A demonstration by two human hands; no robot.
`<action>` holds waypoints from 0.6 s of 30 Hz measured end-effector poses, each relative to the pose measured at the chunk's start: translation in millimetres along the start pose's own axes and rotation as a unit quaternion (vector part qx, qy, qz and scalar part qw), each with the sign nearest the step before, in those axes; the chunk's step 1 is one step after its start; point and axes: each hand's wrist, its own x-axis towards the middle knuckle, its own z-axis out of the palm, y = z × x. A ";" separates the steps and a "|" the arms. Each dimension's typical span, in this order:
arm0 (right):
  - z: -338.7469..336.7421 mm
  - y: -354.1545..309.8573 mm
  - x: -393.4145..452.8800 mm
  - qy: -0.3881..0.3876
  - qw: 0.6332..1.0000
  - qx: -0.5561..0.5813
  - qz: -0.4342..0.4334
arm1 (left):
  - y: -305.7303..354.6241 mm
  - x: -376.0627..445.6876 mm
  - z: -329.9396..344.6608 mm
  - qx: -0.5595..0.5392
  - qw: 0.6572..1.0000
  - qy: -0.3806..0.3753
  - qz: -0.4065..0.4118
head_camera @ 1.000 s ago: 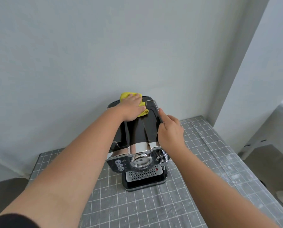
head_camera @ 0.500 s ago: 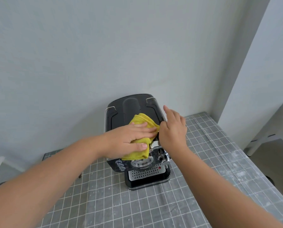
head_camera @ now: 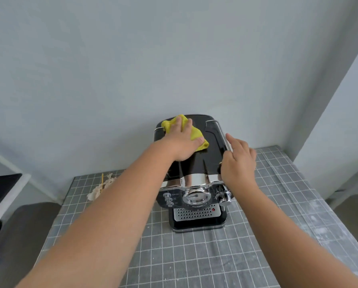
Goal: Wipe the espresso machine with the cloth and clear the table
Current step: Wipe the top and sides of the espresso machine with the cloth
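Note:
A black and chrome espresso machine (head_camera: 196,175) stands on the grey gridded table (head_camera: 194,256) against the wall. A yellow cloth (head_camera: 195,135) lies on the rear of its glossy top. My left hand (head_camera: 179,142) presses flat on the cloth, fingers stretched toward the back left corner. My right hand (head_camera: 237,161) rests on the machine's right top edge, index finger along the chrome rail, the other fingers loosely bent over the side.
A crumpled pale tissue with a thin yellow stick (head_camera: 100,189) lies on the table's back left part. A white shelf unit with a dark panel (head_camera: 1,192) stands at the left. A white wall corner (head_camera: 330,121) rises at the right.
My left hand slid the cloth from the front of the machine's top back to its rear left part. My right hand stayed on the right edge.

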 end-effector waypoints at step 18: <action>-1.4 -5.2 -0.8 -0.007 0.999 0.036 0.025 | 4.2 -28.8 -10.1 0.061 0.990 -0.004 -0.124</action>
